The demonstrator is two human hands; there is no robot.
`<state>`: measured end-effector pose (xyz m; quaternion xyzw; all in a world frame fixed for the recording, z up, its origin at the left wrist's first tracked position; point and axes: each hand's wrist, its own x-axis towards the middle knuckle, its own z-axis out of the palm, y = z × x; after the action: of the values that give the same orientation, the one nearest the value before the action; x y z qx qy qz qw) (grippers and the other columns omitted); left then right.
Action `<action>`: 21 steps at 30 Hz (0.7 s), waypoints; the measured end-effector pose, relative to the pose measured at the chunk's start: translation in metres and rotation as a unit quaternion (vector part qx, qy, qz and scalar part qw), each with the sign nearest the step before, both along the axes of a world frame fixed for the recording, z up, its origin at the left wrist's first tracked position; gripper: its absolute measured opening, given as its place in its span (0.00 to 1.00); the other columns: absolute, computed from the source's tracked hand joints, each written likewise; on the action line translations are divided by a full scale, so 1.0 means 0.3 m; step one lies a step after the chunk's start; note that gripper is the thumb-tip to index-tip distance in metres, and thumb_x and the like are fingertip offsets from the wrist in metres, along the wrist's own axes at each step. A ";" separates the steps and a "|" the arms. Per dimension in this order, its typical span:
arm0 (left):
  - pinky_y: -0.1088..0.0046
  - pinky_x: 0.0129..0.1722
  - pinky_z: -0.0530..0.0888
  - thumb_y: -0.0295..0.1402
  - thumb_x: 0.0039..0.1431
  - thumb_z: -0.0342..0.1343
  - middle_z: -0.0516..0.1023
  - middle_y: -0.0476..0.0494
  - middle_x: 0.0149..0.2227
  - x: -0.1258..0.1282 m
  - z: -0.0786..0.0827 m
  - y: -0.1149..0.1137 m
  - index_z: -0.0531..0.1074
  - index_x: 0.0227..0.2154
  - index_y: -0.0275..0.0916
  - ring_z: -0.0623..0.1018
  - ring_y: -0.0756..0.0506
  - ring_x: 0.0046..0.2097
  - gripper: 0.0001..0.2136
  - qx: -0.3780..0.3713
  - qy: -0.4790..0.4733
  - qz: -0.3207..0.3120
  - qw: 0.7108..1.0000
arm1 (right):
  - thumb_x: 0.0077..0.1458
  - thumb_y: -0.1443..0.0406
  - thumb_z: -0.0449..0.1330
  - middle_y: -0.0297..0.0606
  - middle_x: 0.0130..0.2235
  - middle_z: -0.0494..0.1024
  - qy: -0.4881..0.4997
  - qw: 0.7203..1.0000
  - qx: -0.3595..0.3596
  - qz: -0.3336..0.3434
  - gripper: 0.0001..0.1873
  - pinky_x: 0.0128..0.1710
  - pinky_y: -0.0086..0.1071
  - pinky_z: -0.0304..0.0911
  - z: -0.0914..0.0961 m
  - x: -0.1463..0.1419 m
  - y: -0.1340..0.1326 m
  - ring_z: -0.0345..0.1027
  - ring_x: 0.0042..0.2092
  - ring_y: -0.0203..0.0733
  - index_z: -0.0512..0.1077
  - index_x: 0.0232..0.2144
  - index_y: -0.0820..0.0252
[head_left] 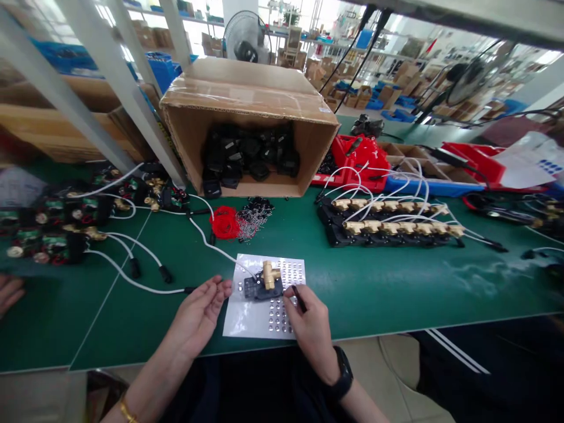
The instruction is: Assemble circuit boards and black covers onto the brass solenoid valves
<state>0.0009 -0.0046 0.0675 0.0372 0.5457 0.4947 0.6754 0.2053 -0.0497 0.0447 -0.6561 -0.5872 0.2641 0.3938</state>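
- A small black part with a brass fitting (267, 281) sits on a silvery sheet (247, 320) lying flat at the near edge of the green bench (374, 294).
- The brass fitting stands upright on the black base, with a short stub pointing to the right; the black base lies flat, its longer side running left to right.
- A white cable (211, 244) leads from the part's left side up and away across the bench.
- The left hand (198, 314) is open, palm turned inward, fingers loosely spread; its fingertips lie at the sheet's left edge, just beside the black base. It grips nothing that can be seen.
- The right hand (311, 329) is curled around a thin dark tool (299, 298) held like a pen, its tip pointing up-left toward the part, close to the base's right side. A black watch is on that wrist.
- The sheet carries rows of small round dots (277, 317).
- Behind it lie a red coil (224, 223) and a heap of small metal pieces (253, 216).
- A cardboard box (247, 94) tipped on its side holds black parts.
- To the right, two rows of brass-fitted units (392, 220) with white cables lie side by side.
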 end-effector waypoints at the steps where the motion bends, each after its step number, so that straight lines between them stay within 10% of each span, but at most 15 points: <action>1: 0.86 0.20 0.72 0.16 0.57 0.45 0.74 0.42 0.25 -0.005 -0.006 -0.013 0.67 0.32 0.31 0.74 0.54 0.23 0.08 0.013 0.001 -0.012 1.000 | 0.52 0.69 0.53 0.35 0.29 0.72 0.002 1.000 0.010 0.005 0.04 0.32 0.28 0.59 0.002 -0.001 -0.006 0.66 0.31 0.38 0.68 0.28 0.60; 6: 0.87 0.10 0.54 0.34 0.57 0.53 0.59 0.57 0.15 -0.010 -0.020 -0.072 0.68 0.26 0.33 0.55 0.59 0.13 0.09 0.072 -0.024 -0.056 0.996 | 0.52 0.70 0.51 0.34 0.27 0.70 -0.009 0.999 0.041 -0.004 0.05 0.30 0.27 0.59 -0.009 -0.004 -0.006 0.64 0.29 0.37 0.66 0.27 0.59; 15: 0.83 0.25 0.71 0.18 0.54 0.50 0.72 0.44 0.28 0.011 0.008 -0.092 0.69 0.41 0.29 0.71 0.55 0.25 0.11 0.041 0.009 -0.076 0.996 | 0.50 0.71 0.51 0.33 0.25 0.69 -0.076 0.996 0.045 0.022 0.06 0.28 0.28 0.58 -0.016 -0.013 0.009 0.64 0.27 0.37 0.65 0.25 0.58; 21: 0.80 0.30 0.74 0.18 0.53 0.52 0.77 0.37 0.34 0.028 0.002 -0.098 0.69 0.32 0.31 0.76 0.52 0.30 0.06 0.029 0.039 -0.073 0.996 | 0.51 0.71 0.53 0.35 0.26 0.71 -0.060 0.996 0.068 -0.005 0.04 0.30 0.28 0.59 -0.021 -0.002 0.014 0.65 0.29 0.37 0.65 0.26 0.59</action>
<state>0.0093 -0.0339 0.0680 0.1158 0.5529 0.4583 0.6862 0.2046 -0.0456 0.0383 -0.6455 -0.6231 0.1820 0.4024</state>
